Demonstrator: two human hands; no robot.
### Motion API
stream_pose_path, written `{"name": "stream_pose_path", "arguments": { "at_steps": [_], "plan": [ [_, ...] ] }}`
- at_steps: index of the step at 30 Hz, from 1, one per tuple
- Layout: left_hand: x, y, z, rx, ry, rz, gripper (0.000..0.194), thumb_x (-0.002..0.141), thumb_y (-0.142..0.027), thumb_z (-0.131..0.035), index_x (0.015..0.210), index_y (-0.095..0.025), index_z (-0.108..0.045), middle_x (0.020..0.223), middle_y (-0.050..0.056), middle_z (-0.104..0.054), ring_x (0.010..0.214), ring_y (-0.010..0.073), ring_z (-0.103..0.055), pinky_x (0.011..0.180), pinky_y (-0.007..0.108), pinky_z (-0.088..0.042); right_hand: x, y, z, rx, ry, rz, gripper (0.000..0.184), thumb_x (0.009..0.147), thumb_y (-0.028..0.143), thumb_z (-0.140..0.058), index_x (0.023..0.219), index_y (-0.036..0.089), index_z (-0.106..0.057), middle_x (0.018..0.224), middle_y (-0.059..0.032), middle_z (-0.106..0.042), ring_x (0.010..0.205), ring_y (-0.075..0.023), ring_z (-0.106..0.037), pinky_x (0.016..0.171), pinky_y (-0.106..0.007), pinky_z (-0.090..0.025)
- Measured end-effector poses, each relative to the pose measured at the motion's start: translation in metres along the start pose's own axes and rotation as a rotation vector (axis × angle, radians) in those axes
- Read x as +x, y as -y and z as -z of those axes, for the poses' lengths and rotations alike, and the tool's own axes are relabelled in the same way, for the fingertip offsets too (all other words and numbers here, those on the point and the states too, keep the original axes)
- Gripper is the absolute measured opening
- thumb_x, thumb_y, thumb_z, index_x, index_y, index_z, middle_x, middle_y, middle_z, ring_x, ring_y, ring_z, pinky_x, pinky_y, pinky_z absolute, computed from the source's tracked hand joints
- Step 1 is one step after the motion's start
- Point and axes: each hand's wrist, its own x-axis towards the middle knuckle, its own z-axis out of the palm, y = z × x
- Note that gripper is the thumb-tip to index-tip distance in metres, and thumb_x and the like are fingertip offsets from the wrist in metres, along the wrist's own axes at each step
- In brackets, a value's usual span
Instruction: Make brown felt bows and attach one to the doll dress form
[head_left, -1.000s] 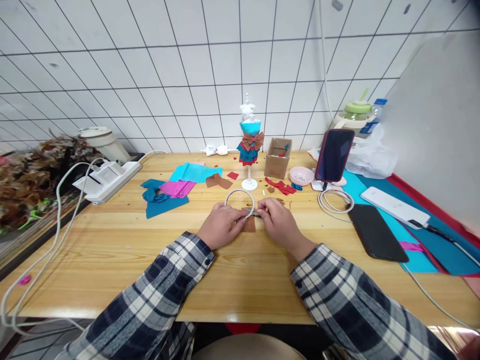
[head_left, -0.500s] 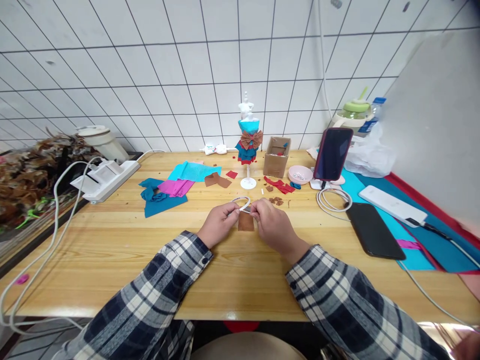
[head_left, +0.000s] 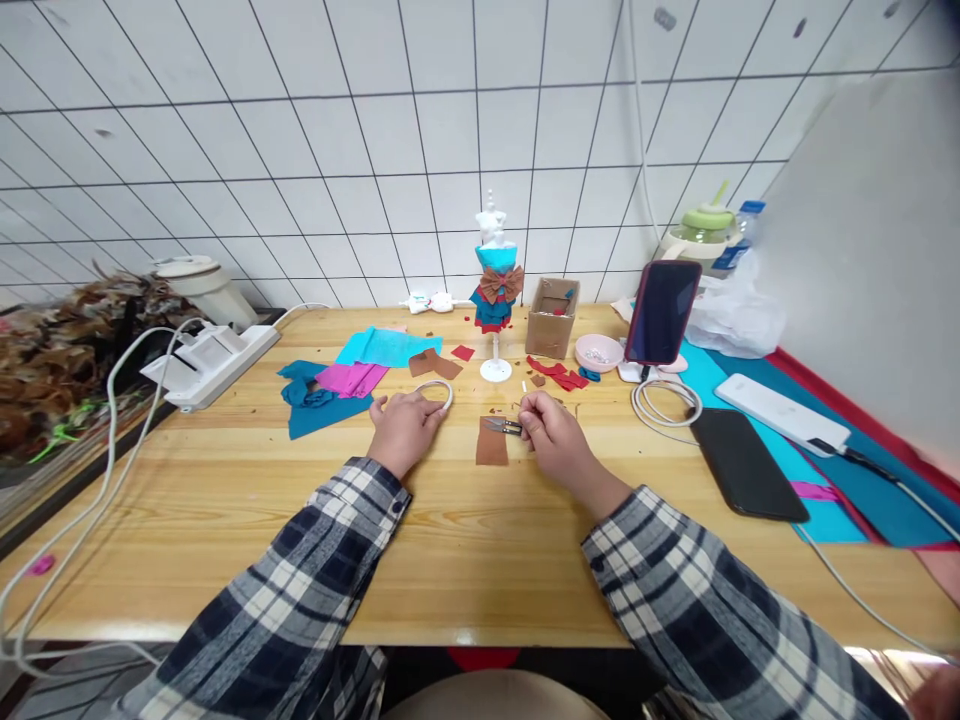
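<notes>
My left hand (head_left: 405, 432) rests palm down on the wooden table, its fingers closed at the lower end of a curved white band (head_left: 448, 388). The band stands as a loose loop just beyond my fingers. My right hand (head_left: 551, 432) grips small thread snips (head_left: 504, 426), their blades pointing left. Beneath the blades lies a small brown cloth piece (head_left: 492, 452). Behind my hands stands a miniature white dress form (head_left: 492, 228) in a turquoise top, a brown bow and a layered blue skirt with red edging.
Blue, magenta and turquoise cloth (head_left: 390, 347) and brown scraps (head_left: 435, 364) lie at the left. Red scraps (head_left: 556, 373), a pink bowl (head_left: 600, 352) and a cardboard box (head_left: 553, 318) are behind my right hand. Phones (head_left: 750, 465), cables and a power strip (head_left: 221, 365) flank the table.
My hands have moved apart. The left took the white band leftward and down to the table. The snips and the brown cloth piece now show more fully.
</notes>
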Motion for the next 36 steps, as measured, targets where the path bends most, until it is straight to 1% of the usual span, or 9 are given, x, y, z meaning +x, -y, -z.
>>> {"name": "stream_pose_path", "arguments": {
  "at_steps": [3, 6, 9, 11, 16, 22, 27, 31, 36],
  "plan": [
    [-0.003, -0.002, 0.001, 0.038, 0.001, -0.007, 0.022, 0.087, -0.039, -0.054, 0.097, -0.034, -0.073, 0.094, 0.003, -0.069, 0.099, 0.0274, -0.054, 0.095, 0.051, -0.021, 0.000, -0.001, -0.001, 0.003, 0.046, -0.005, 0.009, 0.091, 0.023, -0.041, 0.084, 0.021, -0.046, 0.073, 0.0008, -0.055, 0.069, -0.0153, -0.051, 0.066, -0.027, -0.038],
    [-0.004, -0.003, 0.002, 0.003, -0.109, 0.019, 0.029, 0.083, -0.039, -0.059, 0.108, -0.031, -0.070, 0.108, 0.007, -0.065, 0.107, 0.0302, -0.049, 0.094, 0.049, -0.024, 0.000, -0.001, -0.002, -0.018, 0.098, 0.019, 0.008, 0.090, 0.022, -0.042, 0.084, 0.021, -0.047, 0.077, -0.0001, -0.056, 0.073, -0.0155, -0.050, 0.068, -0.027, -0.037],
    [-0.008, -0.014, 0.008, -0.113, -0.188, -0.049, 0.029, 0.089, -0.038, -0.051, 0.109, -0.029, -0.070, 0.116, 0.007, -0.060, 0.112, 0.0281, -0.044, 0.095, 0.046, -0.026, 0.000, 0.000, -0.003, -0.037, 0.143, 0.046, 0.007, 0.089, 0.021, -0.043, 0.086, 0.020, -0.048, 0.081, -0.0011, -0.056, 0.075, -0.0159, -0.049, 0.069, -0.028, -0.036],
    [-0.014, -0.026, 0.013, -0.197, -0.150, -0.155, 0.031, 0.093, -0.039, -0.044, 0.108, -0.030, -0.070, 0.115, 0.005, -0.059, 0.112, 0.0255, -0.044, 0.096, 0.044, -0.026, 0.000, 0.000, -0.005, -0.037, 0.164, 0.052, 0.007, 0.089, 0.021, -0.042, 0.086, 0.020, -0.049, 0.080, -0.0012, -0.056, 0.075, -0.0161, -0.049, 0.068, -0.028, -0.036],
    [-0.025, -0.044, 0.018, -0.237, -0.053, -0.351, 0.024, 0.087, -0.045, -0.054, 0.093, -0.030, -0.073, 0.110, 0.004, -0.058, 0.109, 0.0247, -0.043, 0.097, 0.046, -0.025, 0.000, -0.001, -0.006, -0.035, 0.180, 0.058, 0.006, 0.089, 0.022, -0.043, 0.086, 0.020, -0.048, 0.081, -0.0013, -0.056, 0.076, -0.0163, -0.049, 0.069, -0.028, -0.036],
    [-0.024, -0.045, 0.014, -0.267, -0.072, -0.436, 0.020, 0.087, -0.036, -0.057, 0.083, -0.027, -0.074, 0.097, 0.004, -0.062, 0.098, 0.0228, -0.045, 0.090, 0.044, -0.028, -0.001, -0.004, -0.007, -0.007, 0.176, 0.040, 0.007, 0.089, 0.024, -0.043, 0.086, 0.020, -0.048, 0.076, 0.0000, -0.056, 0.073, -0.0158, -0.050, 0.069, -0.028, -0.037],
    [-0.023, -0.046, 0.015, -0.340, -0.064, -0.472, 0.019, 0.086, -0.034, -0.058, 0.082, -0.024, -0.073, 0.090, 0.004, -0.064, 0.089, 0.0202, -0.049, 0.085, 0.040, -0.033, 0.000, -0.004, -0.009, 0.080, 0.154, -0.091, 0.008, 0.086, 0.029, -0.048, 0.085, 0.021, -0.051, 0.070, 0.0024, -0.054, 0.065, -0.0142, -0.050, 0.062, -0.026, -0.038],
    [-0.021, -0.045, 0.012, -0.419, -0.082, -0.406, 0.020, 0.086, -0.034, -0.058, 0.078, -0.023, -0.073, 0.087, 0.004, -0.064, 0.087, 0.0197, -0.051, 0.084, 0.038, -0.036, 0.005, -0.010, -0.003, 0.090, -0.018, -0.193, 0.014, 0.085, 0.035, -0.049, 0.084, 0.021, -0.052, 0.067, 0.0033, -0.053, 0.060, -0.0131, -0.049, 0.058, -0.025, -0.036],
    [-0.011, -0.035, -0.002, -0.568, -0.056, -0.208, 0.025, 0.090, -0.034, -0.051, 0.091, -0.023, -0.074, 0.094, 0.004, -0.065, 0.095, 0.0206, -0.053, 0.090, 0.039, -0.037, 0.010, -0.019, 0.010, -0.078, -0.140, -0.136, 0.015, 0.084, 0.034, -0.051, 0.089, 0.021, -0.056, 0.064, 0.0040, -0.051, 0.058, -0.0131, -0.047, 0.057, -0.025, -0.034]
  ]
}}
